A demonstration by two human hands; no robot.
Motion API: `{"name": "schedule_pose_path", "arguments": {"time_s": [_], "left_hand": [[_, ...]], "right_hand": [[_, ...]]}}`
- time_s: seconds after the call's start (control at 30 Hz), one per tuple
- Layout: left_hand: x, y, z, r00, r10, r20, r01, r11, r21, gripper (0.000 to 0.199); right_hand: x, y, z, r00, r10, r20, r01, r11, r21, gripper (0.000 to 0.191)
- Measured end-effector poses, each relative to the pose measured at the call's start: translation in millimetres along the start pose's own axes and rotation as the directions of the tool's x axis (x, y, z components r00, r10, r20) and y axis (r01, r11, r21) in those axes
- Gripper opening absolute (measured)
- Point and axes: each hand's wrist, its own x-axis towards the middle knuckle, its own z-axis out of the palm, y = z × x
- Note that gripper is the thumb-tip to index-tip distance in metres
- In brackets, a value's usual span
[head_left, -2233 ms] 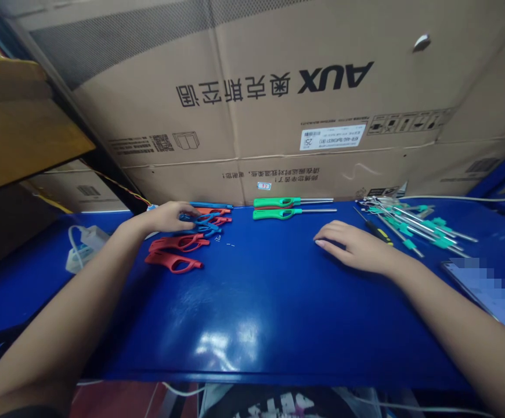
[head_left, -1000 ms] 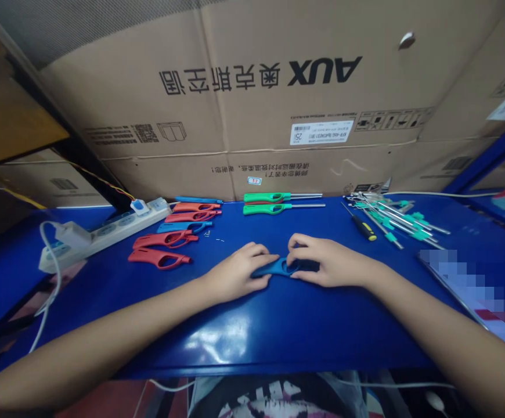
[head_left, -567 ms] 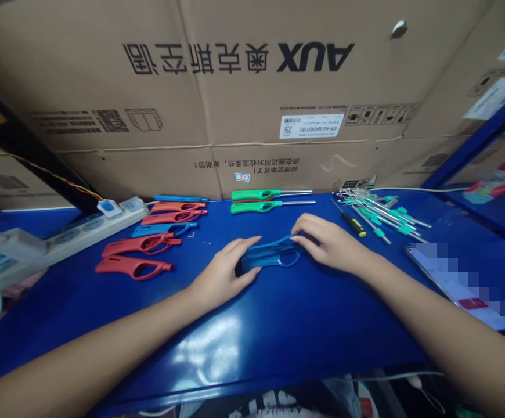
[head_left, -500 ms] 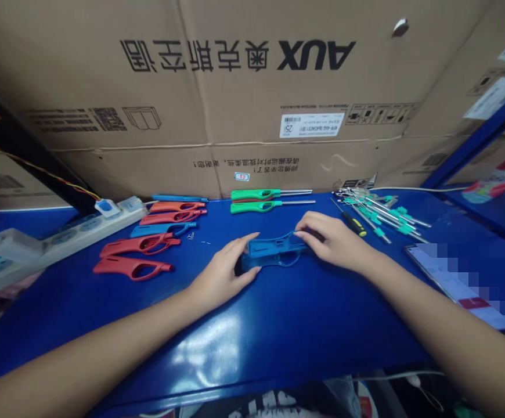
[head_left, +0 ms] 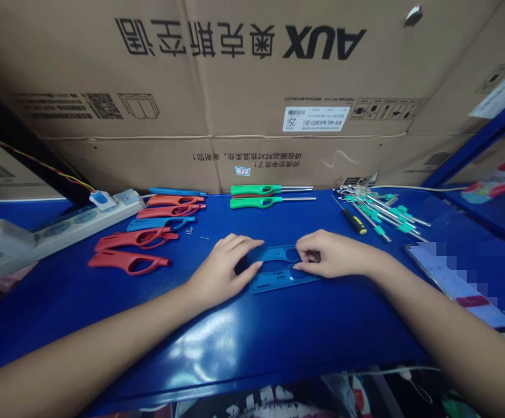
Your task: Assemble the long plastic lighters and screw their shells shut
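Two blue lighter shell halves lie side by side on the blue table, the far half (head_left: 270, 252) above the near half (head_left: 274, 281), inner sides up. My left hand (head_left: 228, 267) is at their left ends, thumb and fingers apart, fingertips touching or very near the far half. My right hand (head_left: 322, 253) is closed at their right ends, fingers curled and thumb on the near half; whatever it pinches is hidden. Left of my hands lie red shells (head_left: 124, 263), an orange one (head_left: 176, 200) and a blue one (head_left: 157, 224).
Two green lighters with metal rods (head_left: 252, 202) lie at the back by a cardboard box (head_left: 235, 128). Teal-and-metal rods (head_left: 372, 212) and a screwdriver (head_left: 354, 222) lie at the back right, a phone (head_left: 457, 284) nearer. A power strip (head_left: 65, 229) stands left.
The blue shell halves, overlapping before, now lie apart side by side. My right hand has moved down a little and curled its fingers. The camera view has shifted slightly.
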Motion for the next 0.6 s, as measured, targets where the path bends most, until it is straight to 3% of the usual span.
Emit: {"name": "schedule_pose_path", "arguments": {"time_s": [0.1, 0.2, 0.4, 0.6], "left_hand": [[-0.4, 4.9, -4.2, 0.995, 0.088, 0.056, -0.089, 0.995, 0.032, 0.033], [-0.1, 5.4, -5.7, 0.985, 0.134, 0.110, -0.135, 0.991, 0.003, 0.036], [-0.5, 0.1, -3.0, 0.988, 0.087, 0.128, -0.086, 0.996, -0.014, 0.031], [0.7, -1.3, -2.9, 0.996, 0.039, 0.081, -0.039, 0.999, -0.004, 0.030]], "right_hand": [[-3.0, -2.7, -4.1, 0.999, -0.027, -0.029, 0.025, 0.999, -0.045, 0.010], [-5.0, -4.5, -5.9, 0.998, -0.039, -0.055, 0.037, 0.998, -0.043, 0.023], [-0.3, -1.8, -0.2, 0.997, -0.051, -0.053, 0.048, 0.997, -0.063, 0.009], [3.0, 1.5, 4.2, 0.989, -0.102, -0.111, 0.089, 0.990, -0.114, 0.008]]}}
